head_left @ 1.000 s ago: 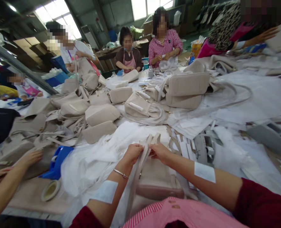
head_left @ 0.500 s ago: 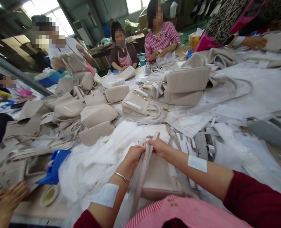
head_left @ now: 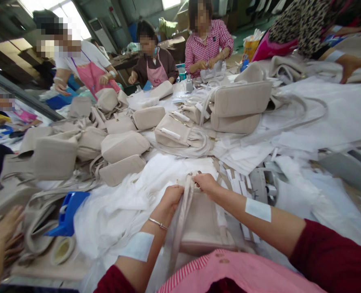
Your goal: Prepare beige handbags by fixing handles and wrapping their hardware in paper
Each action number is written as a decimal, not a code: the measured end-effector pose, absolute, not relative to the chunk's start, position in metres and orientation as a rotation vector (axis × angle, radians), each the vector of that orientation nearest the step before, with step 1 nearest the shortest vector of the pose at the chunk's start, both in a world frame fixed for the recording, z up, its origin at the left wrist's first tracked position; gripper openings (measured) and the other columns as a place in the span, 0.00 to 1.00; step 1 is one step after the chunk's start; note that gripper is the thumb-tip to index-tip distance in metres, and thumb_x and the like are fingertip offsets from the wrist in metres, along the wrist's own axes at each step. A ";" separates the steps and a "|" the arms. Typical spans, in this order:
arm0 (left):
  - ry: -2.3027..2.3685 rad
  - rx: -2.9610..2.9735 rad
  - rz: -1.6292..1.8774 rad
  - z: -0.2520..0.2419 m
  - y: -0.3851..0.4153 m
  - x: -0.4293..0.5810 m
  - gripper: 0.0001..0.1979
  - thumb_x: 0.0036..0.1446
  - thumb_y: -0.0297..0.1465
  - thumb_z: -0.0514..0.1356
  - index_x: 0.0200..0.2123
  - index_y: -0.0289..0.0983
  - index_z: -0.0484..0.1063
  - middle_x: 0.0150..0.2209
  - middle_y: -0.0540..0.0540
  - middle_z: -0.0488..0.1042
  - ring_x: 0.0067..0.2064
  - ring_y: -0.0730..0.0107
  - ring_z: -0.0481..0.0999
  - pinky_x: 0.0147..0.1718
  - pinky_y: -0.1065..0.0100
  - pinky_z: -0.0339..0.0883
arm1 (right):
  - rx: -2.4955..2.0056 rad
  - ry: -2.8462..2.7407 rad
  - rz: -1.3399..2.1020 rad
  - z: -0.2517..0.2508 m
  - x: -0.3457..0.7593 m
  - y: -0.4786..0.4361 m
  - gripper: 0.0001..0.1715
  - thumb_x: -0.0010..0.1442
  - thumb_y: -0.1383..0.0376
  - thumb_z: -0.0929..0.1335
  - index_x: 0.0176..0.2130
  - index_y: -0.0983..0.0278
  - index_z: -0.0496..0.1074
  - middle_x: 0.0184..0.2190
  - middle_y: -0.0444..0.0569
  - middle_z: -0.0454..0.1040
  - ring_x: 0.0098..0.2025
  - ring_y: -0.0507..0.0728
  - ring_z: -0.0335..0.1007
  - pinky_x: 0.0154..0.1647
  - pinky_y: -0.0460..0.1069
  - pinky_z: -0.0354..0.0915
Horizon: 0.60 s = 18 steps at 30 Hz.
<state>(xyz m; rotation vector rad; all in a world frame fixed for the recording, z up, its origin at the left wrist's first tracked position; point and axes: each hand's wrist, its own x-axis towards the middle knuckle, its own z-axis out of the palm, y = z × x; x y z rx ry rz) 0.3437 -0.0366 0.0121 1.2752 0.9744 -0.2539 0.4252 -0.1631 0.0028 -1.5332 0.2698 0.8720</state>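
A beige handbag [head_left: 200,221] lies close in front of me, its strap [head_left: 184,211] running up over its left side. My left hand [head_left: 171,196] is closed on the strap near its upper end. Just right of it, my right hand [head_left: 207,184] pinches the strap's upper end by the bag's top edge. The fingertips of both hands are partly hidden, and I cannot make out any small fitting between them. Thin white wrapping [head_left: 119,207] is heaped to the left of the bag.
Beige bags [head_left: 123,146] pile up at left and centre. A blue tape dispenser [head_left: 68,213] and a tape roll [head_left: 60,249] are at lower left, beside a co-worker's hand [head_left: 7,232]. A grey dispenser [head_left: 264,187] and white strips lie right. Co-workers stand across the table.
My right hand has shifted slightly right, and the strap end no longer sticks up above it. At left, a co-worker's hand moved and a bag now stands upright on the pile.
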 end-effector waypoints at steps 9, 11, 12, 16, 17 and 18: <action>0.964 1.294 -0.281 0.013 -0.040 0.346 0.12 0.40 0.33 0.69 0.19 0.35 0.69 0.16 0.50 0.69 0.18 0.72 0.67 0.19 0.70 0.61 | -1.507 0.276 1.116 0.004 0.442 -0.172 0.14 0.60 0.61 0.61 0.24 0.63 0.61 0.18 0.40 0.62 0.14 0.46 0.48 0.14 0.42 0.45; 0.972 1.303 -0.273 0.015 -0.040 0.348 0.11 0.41 0.32 0.68 0.19 0.35 0.69 0.15 0.50 0.69 0.18 0.72 0.67 0.19 0.70 0.61 | -1.538 0.269 1.120 0.004 0.450 -0.169 0.14 0.59 0.64 0.61 0.23 0.62 0.58 0.16 0.37 0.57 0.14 0.45 0.43 0.14 0.42 0.42; 0.978 1.308 -0.265 0.015 -0.041 0.350 0.11 0.41 0.32 0.67 0.19 0.35 0.68 0.15 0.51 0.68 0.18 0.72 0.66 0.19 0.71 0.61 | -1.563 0.254 1.119 0.004 0.449 -0.168 0.14 0.58 0.66 0.61 0.22 0.62 0.57 0.15 0.36 0.56 0.13 0.45 0.42 0.14 0.42 0.40; 0.983 1.319 -0.250 0.011 -0.041 0.355 0.10 0.41 0.30 0.67 0.17 0.35 0.68 0.15 0.51 0.68 0.18 0.73 0.67 0.19 0.72 0.60 | -1.668 0.116 1.157 0.005 0.422 -0.169 0.12 0.55 0.68 0.63 0.20 0.64 0.63 0.13 0.38 0.57 0.13 0.46 0.45 0.13 0.44 0.40; 0.981 1.319 -0.255 0.010 -0.041 0.355 0.10 0.40 0.30 0.67 0.17 0.35 0.68 0.15 0.51 0.68 0.18 0.73 0.67 0.19 0.72 0.61 | -1.697 0.071 1.170 0.006 0.417 -0.172 0.11 0.53 0.68 0.64 0.20 0.65 0.65 0.13 0.39 0.59 0.13 0.46 0.47 0.13 0.44 0.41; 0.981 1.318 -0.261 0.009 -0.041 0.355 0.09 0.40 0.29 0.67 0.17 0.35 0.69 0.15 0.51 0.68 0.18 0.73 0.67 0.19 0.72 0.61 | -1.730 0.030 1.172 0.008 0.416 -0.175 0.11 0.53 0.68 0.64 0.20 0.65 0.67 0.13 0.40 0.61 0.13 0.47 0.49 0.14 0.45 0.43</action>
